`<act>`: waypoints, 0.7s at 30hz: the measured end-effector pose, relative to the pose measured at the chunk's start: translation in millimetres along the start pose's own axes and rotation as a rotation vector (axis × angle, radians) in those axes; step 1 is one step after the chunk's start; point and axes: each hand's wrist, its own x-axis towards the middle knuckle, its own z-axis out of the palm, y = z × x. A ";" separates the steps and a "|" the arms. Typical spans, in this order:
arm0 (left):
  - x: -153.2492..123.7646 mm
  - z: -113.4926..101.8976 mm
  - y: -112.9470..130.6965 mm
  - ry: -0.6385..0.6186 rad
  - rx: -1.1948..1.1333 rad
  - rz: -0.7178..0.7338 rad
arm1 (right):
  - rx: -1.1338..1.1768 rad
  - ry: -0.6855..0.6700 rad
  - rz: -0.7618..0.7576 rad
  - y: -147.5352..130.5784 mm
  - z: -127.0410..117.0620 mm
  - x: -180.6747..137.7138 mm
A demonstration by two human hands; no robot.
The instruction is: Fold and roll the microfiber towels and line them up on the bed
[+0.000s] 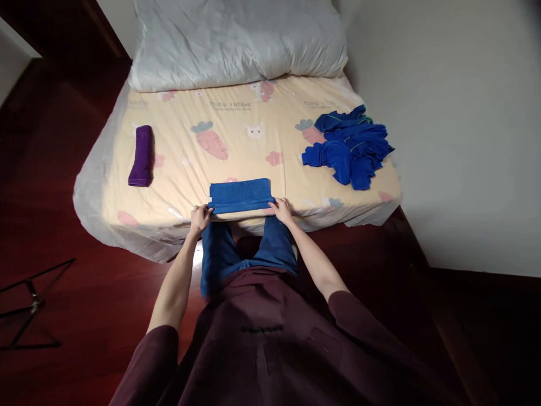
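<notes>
- Writing: pale yellow printed bed sheet [243, 155] carries grey lettering that reads "Cute rabbit" near its middle, with a smaller line beneath, too small to read. Similar lettering shows faintly toward the left and right sides; neither is clear.
- Label: small whitish tag at the left end of the flat, oblong, folded blue cloth [240, 193]; any text on it is too small to read.
- Chest of the dark maroon garment [257, 304]: one row of dark marks, not legible.
- Grip, left hand [202, 217]: thumb and fingers pinched together on the cloth's near left corner.
- Grip, right hand [282, 210]: fingertips closed on the near right corner.
- Position: cloth lies along the sheet's near edge, its long side running between the two hands, most of its body beyond them. A crease sets off a narrow strip along the near side.
- Count, cloth items: one folded blue cloth; one rolled or folded purple cloth bundle [141, 157], well apart to the left; one crumpled bright blue fabric heap [353, 149] to the right, green edging visible, number of pieces impossible to tell.
- Count, bedding: one bulky grey-white padded bundle [240, 45] across the far end.
</notes>
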 end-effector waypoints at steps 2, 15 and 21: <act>0.5 -0.5 0.7 -0.017 0.012 -0.008 | -0.020 0.000 -0.003 1.2 0.9 1.9; 5.0 -1.0 9.7 -0.061 0.052 -0.087 | -0.071 0.001 0.036 0.7 8.1 9.2; 5.2 -3.4 10.9 -0.068 0.074 -0.094 | -0.092 0.012 0.066 -5.4 6.4 7.8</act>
